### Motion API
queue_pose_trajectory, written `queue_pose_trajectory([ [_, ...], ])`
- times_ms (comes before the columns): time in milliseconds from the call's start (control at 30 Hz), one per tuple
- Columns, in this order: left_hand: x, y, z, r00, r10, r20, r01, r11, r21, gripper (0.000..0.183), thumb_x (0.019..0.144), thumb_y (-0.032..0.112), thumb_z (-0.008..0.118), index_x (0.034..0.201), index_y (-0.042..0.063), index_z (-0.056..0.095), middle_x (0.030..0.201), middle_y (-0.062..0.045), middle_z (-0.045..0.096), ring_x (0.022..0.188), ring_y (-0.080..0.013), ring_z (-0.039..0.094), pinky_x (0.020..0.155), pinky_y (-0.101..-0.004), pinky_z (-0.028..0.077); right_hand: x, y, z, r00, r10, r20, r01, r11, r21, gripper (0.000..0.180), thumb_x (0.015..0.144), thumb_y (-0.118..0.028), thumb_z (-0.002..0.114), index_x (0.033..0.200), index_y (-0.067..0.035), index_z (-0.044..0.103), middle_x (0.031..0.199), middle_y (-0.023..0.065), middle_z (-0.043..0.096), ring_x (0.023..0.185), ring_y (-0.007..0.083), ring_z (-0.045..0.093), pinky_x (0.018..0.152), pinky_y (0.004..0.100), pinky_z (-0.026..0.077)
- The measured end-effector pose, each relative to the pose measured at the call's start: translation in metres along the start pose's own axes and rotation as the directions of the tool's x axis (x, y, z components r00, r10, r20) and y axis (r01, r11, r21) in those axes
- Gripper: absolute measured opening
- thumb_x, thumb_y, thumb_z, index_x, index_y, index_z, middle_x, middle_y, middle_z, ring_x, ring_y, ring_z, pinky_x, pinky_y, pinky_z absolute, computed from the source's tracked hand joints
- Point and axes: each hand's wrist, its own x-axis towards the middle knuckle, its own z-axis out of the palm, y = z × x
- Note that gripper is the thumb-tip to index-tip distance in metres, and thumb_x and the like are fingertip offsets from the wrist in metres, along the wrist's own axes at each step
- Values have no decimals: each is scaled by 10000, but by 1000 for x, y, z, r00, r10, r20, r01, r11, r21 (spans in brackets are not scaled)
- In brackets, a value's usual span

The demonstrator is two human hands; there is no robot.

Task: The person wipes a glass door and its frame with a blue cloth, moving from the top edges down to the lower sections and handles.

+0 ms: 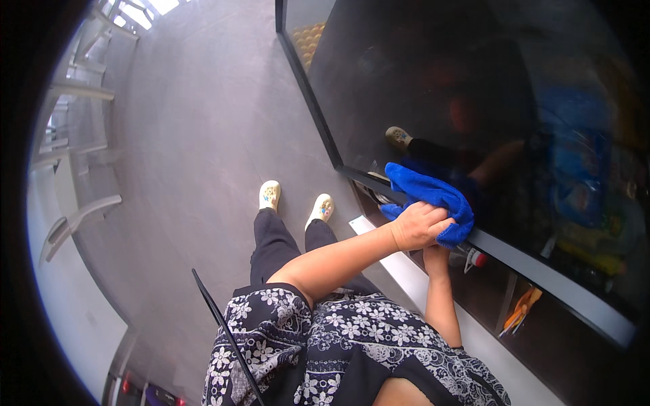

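My left hand [420,226] grips a bright blue cloth [431,190], which is bunched against the lower edge of a large glossy black screen [396,66]. Part of the cloth lies over the screen's dark frame [543,276], and a corner hangs below it. Directly beneath the left hand is my right hand [436,254], its fingers mostly hidden by the left hand and the cloth. Whether it holds anything cannot be seen. The glossy surface reflects a pale shoe, a dark trouser leg and an arm.
Below the screen, an open dark shelf [553,325] holds a red-capped container [477,258] and orange items [523,309]. A white ledge [401,269] runs along its front. White chairs [96,203] and a white tabletop [76,304] stand at the left on the grey floor [203,127].
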Motion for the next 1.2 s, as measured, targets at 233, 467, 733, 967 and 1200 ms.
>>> queue_pose_trajectory([
  [233, -58, -28, 1, 887, -459, 46, 462, 882, -91, 534, 598, 88, 730, 1077, 54, 496, 942, -133, 464, 877, -337, 479, 782, -402, 431, 15, 62, -8, 932, 190, 310, -134, 972, -195, 329, 863, -44, 518, 1188, 2, 520, 1202, 80, 546, 1101, 166, 501, 967, 303, 366],
  [467, -54, -14, -16, 905, -380, 193, 423, 747, -512, 584, 633, -7, 661, 1194, 7, 498, 1120, -187, 465, 998, -360, 456, 885, -383, 398, 26, 98, 4, 921, 200, 335, -28, 890, -455, 379, 882, -89, 496, 1245, 11, 452, 1246, 121, 504, 1158, 223, 467, 994, 338, 358],
  [733, -167, -119, 27, 816, -562, 137, 572, 747, -338, 350, 618, 11, 651, 954, 82, 586, 919, -82, 525, 828, -288, 505, 716, -351, 458, 26, 85, 32, 921, 225, 318, 20, 787, -616, 380, 841, -1, 479, 1217, 56, 479, 1209, 168, 527, 1145, 289, 490, 977, 354, 389],
  [967, -294, -227, 76, 701, -712, -41, 699, 697, -160, 406, 531, 6, 693, 910, 83, 571, 906, -106, 548, 885, -333, 505, 789, -382, 433, 19, 83, 65, 904, 357, 235, -315, 928, -197, 444, 771, 82, 462, 1207, 21, 519, 1198, 152, 557, 1084, 262, 559, 942, 384, 448],
  [1200, -274, -223, 55, 698, -712, 82, 697, 647, -309, 357, 559, -7, 669, 899, 71, 593, 888, -98, 554, 865, -328, 516, 774, -393, 431, 29, 91, 89, 882, 399, 251, -415, 910, 12, 478, 771, 86, 488, 1245, 26, 484, 1232, 152, 524, 1110, 244, 530, 946, 374, 436],
])
